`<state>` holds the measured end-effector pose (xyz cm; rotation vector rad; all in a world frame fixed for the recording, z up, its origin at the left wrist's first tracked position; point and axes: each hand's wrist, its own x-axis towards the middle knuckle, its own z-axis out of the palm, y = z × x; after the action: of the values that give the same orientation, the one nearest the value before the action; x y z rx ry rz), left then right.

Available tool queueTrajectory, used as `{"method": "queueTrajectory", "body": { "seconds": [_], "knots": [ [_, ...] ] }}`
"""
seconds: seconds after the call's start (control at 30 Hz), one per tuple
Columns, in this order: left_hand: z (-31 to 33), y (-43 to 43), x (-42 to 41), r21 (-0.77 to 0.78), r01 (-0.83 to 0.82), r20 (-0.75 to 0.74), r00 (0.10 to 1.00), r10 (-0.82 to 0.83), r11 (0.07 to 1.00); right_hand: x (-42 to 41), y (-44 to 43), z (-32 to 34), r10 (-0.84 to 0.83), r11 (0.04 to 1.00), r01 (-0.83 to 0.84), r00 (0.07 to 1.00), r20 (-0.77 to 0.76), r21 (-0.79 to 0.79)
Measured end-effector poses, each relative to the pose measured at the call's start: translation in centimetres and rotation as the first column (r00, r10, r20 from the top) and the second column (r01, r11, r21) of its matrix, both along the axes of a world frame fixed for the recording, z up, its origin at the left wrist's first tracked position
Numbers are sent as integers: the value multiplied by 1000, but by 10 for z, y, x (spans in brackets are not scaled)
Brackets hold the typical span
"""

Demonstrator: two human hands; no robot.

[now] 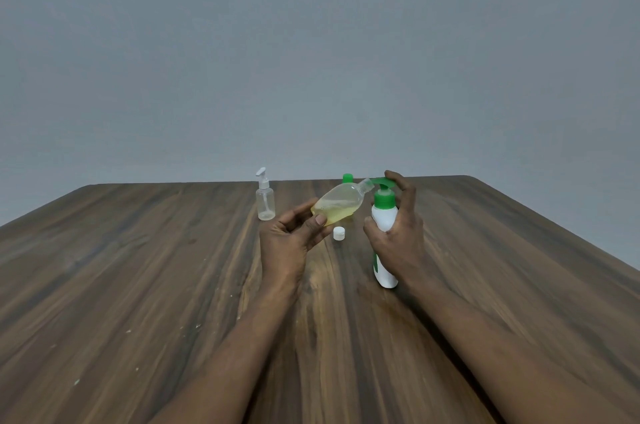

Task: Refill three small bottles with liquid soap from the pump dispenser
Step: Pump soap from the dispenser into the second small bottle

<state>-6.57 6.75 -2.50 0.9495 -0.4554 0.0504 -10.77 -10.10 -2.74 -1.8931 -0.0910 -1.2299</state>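
Note:
My left hand (pixel 289 238) holds a small clear bottle (pixel 341 202) tilted, its open neck up against the green spout of the pump dispenser (pixel 383 215). Yellowish liquid fills part of this bottle. My right hand (pixel 398 233) grips the white dispenser body, with a finger on top of the green pump head. The dispenser stands on the wooden table (pixel 173 267). A small white cap (pixel 339 233) lies on the table between my hands. A clear, nearly empty bottle with a white pump top (pixel 265 198) stands to the left. Behind the tilted bottle only a green cap (pixel 347 178) of another bottle shows.
The table's far edge runs just behind the bottles, with a plain grey wall beyond. Its right edge slants down toward the near right. Bare wood with small white specks spreads to the left and toward me.

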Motion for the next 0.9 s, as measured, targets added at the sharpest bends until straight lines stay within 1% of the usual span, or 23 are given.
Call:
{"method": "queueTrajectory", "body": {
  "seconds": [0.23, 0.5, 0.67, 0.8, 0.9],
  "knots": [
    [4, 0, -3, -44, 21, 14, 1000, -21, 999, -2, 2, 1, 4, 998, -4, 1000, 4, -65],
    [0, 0, -1, 7, -3, -7, 1000, 3, 1000, 0, -1, -1, -8, 1000, 7, 999, 33, 11],
    [1, -1, -1, -20, 13, -2, 1000, -13, 1000, -1, 0, 0, 21, 1000, -21, 1000, -4, -9],
    [3, 0, -2, -41, 20, 6, 1000, -20, 999, -2, 1, 0, 11, 999, -11, 1000, 5, -44],
    [3, 0, -2, -28, 10, 1, 1000, -10, 1000, -2, 1, 1, 20, 999, -20, 1000, 6, -36]
  ]
}}
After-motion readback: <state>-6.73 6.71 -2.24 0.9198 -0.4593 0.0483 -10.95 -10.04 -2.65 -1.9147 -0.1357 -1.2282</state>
